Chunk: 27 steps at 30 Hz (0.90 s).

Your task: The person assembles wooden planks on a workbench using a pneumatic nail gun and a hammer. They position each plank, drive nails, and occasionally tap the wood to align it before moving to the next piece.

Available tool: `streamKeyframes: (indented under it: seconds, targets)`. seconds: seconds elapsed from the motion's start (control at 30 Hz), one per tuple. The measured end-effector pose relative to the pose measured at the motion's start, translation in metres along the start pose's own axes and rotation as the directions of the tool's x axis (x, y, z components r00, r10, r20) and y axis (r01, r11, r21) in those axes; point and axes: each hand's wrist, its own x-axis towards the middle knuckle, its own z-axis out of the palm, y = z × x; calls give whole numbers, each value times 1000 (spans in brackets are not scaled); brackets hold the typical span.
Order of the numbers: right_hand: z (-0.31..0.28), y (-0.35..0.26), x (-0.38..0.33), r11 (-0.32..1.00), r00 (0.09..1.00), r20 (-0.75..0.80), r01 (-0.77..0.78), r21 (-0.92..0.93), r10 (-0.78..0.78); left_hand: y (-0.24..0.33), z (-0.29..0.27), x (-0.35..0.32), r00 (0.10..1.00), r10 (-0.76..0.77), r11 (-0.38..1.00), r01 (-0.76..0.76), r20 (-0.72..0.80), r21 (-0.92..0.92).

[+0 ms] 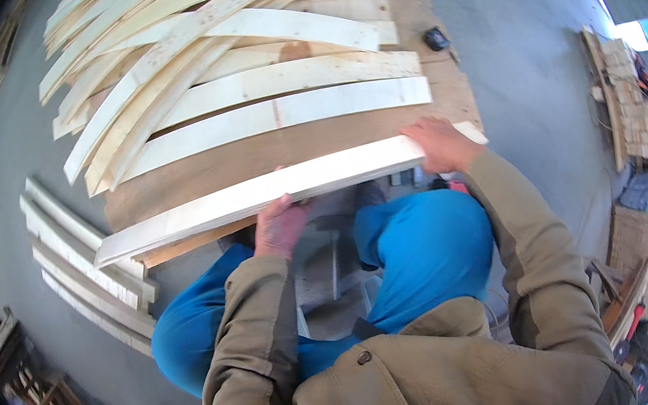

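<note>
A long pale wooden board (256,193) lies along the near edge of a brown worktable (251,156). My left hand (279,225) grips its near edge around the middle. Near the board's right end, my right hand (442,144) rests on top of it. Both arms wear tan jacket sleeves, and my blue-trousered knees sit below the table edge. Farther back on the table lies a loose pile of similar boards (237,57), fanned at different angles.
More pale boards (84,265) are stacked on the grey floor at the left. A small black object (436,39) lies near the table's far right edge. Wooden frames and clutter line the left, lower left and right sides.
</note>
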Motion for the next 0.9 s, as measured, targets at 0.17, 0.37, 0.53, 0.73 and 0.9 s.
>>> streamKeyframes:
  seconds: [0.17, 0.37, 0.53, 0.73, 0.9]
  targets:
    - [18, 3, 19, 1000, 999, -29, -13, 9, 14, 3, -4, 7, 999, -7, 1000, 6, -43, -23]
    - [29, 12, 35, 1000, 1000, -21, 5, 15, -5, 5, -9, 16, 997, -22, 999, 19, -75, -41]
    - [40, 17, 39, 1000, 998, -67, 9, 20, -8, 2, -10, 22, 988, -32, 999, 31, -148, -11]
    - [42, 19, 41, 997, 934, -349, 57, -57, -74, -2, -8, 22, 961, -61, 994, 34, -269, -105]
    - [41, 15, 39, 982, 807, -568, 77, -175, -164, 0, -5, 30, 947, -72, 989, 27, -314, -146]
